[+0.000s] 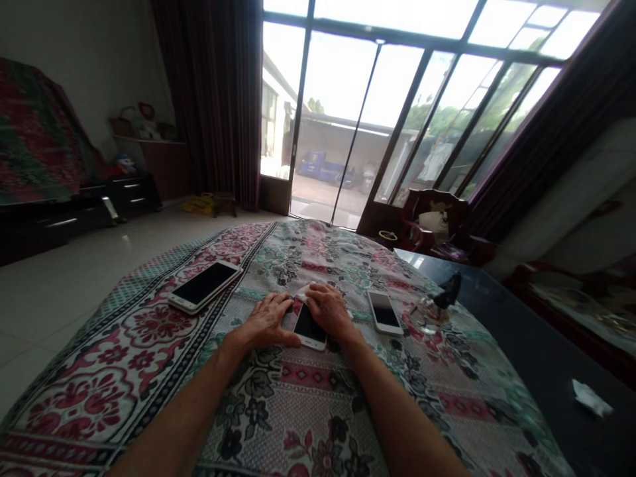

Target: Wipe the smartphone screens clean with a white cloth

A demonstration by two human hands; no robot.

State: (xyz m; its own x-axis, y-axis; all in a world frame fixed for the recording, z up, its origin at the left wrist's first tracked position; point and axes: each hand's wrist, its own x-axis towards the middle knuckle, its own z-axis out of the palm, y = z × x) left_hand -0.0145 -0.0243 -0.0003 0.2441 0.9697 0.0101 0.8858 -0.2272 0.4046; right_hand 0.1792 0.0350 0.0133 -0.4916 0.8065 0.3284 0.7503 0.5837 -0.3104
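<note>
A white smartphone with a dark screen lies on the patterned cloth in front of me. My left hand rests along its left side, fingers stretched out and the thumb touching the edge near the bottom. My right hand presses over the phone's upper right part with a white tissue under its fingers; the hand hides much of the tissue and part of the screen. Another white phone lies to the right. On the left, a larger pair of stacked phones lies with a dark screen up.
A clear glass object with a dark top stands on the cloth at the right. Beyond the cloth, a dark tabletop carries a crumpled white tissue. A carved wooden chair stands near the large glass doors.
</note>
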